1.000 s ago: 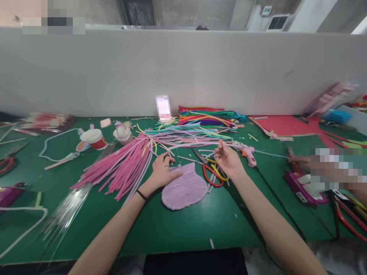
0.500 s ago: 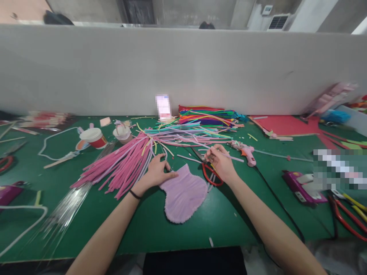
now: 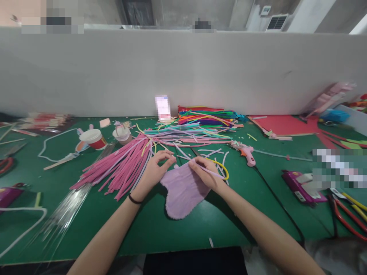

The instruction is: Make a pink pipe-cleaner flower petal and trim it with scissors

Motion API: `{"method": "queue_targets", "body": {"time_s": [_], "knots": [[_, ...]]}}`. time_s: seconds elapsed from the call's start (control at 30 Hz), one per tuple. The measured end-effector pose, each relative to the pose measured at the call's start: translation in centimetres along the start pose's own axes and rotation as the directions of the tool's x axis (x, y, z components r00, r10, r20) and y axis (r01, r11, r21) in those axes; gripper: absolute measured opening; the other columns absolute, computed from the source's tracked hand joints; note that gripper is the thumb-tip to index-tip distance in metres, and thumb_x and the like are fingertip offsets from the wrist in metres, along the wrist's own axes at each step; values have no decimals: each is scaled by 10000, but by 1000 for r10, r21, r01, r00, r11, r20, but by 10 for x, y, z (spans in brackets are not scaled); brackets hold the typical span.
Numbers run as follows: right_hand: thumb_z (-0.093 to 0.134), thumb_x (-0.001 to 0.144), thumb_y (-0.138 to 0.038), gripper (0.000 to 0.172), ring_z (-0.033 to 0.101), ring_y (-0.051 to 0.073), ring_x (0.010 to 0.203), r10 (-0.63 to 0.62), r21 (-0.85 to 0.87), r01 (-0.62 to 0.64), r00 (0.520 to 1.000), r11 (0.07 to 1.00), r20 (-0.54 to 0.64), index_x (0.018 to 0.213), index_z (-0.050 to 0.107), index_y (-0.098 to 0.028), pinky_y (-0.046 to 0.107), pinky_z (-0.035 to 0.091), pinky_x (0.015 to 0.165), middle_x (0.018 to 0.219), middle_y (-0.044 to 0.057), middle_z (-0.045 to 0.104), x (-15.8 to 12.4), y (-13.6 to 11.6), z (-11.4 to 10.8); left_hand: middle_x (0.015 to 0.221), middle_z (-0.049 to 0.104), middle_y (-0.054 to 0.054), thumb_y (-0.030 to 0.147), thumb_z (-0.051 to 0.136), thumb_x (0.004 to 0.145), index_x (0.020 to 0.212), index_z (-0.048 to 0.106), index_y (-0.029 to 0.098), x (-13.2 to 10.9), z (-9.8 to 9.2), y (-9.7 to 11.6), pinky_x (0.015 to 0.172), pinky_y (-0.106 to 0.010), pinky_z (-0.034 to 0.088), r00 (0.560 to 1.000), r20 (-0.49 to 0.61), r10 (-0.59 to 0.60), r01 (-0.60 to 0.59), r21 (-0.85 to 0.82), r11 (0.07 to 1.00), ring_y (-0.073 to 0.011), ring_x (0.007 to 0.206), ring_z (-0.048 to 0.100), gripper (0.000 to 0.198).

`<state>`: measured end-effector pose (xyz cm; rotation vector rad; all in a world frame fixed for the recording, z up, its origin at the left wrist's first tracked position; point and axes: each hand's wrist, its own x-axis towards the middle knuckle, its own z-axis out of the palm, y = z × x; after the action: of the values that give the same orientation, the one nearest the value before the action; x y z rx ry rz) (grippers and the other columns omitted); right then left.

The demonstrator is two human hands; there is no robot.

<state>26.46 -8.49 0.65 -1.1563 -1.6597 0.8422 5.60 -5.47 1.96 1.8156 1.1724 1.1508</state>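
A lilac fuzzy piece (image 3: 183, 196), rounded at the bottom and built from rows of pipe cleaner, is between my hands over the green table. My right hand (image 3: 207, 173) pinches a lilac pipe cleaner (image 3: 211, 172) at the piece's upper right edge; the strip's tail runs back past the wrist. My left hand (image 3: 157, 168) is curled at the upper left corner, thumb and forefinger drawn together. Whatever lies between those fingertips is too small to make out. Behind my right hand, scissors show only part of a yellow-looking handle (image 3: 226, 172).
Pink pipe cleaners (image 3: 120, 164) fan out at left, and coloured ones (image 3: 206, 116) are heaped behind. A pink glue gun (image 3: 246, 153) with a black cord lies at right. A paper cup (image 3: 94, 138), a lit phone (image 3: 163, 108) and pliers (image 3: 348, 210) are also on the table.
My right hand has moved left and down with the lilac pipe cleaner, from above the scissors to the fuzzy piece's edge. My left thumb has lifted off the piece's face toward the forefinger.
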Motion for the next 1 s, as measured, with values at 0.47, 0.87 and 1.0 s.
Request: {"method": "queue_targets", "body": {"time_s": [0.47,0.87,1.0], "knots": [[548,910,-335,178,626,170,781,-178,-32,177,939,984,-293,938,669,-207,289,475,741,878,30,697,-12,-14,10,732,728,-28,346,842,608,771,758,167,-11,9,24,595,-226,462,945,-17,-327,290,-422,859,-140,630,621,255],[597,851,-316,141,640,161,755,-150,34,156,980,987,-128,909,659,-203,266,488,687,850,22,691,-7,-27,-11,783,734,-49,293,814,644,720,744,175,-16,11,33,649,-252,485,989,9,-150,145,-311,939,-178,728,658,157],[667,809,-351,209,664,165,762,-161,-80,177,972,981,173,966,701,-217,260,493,686,854,13,720,14,-53,-33,814,734,-65,275,783,680,738,744,175,-18,12,39,740,-291,506,998,29,-60,66,-299,952,-207,803,669,123]]}}
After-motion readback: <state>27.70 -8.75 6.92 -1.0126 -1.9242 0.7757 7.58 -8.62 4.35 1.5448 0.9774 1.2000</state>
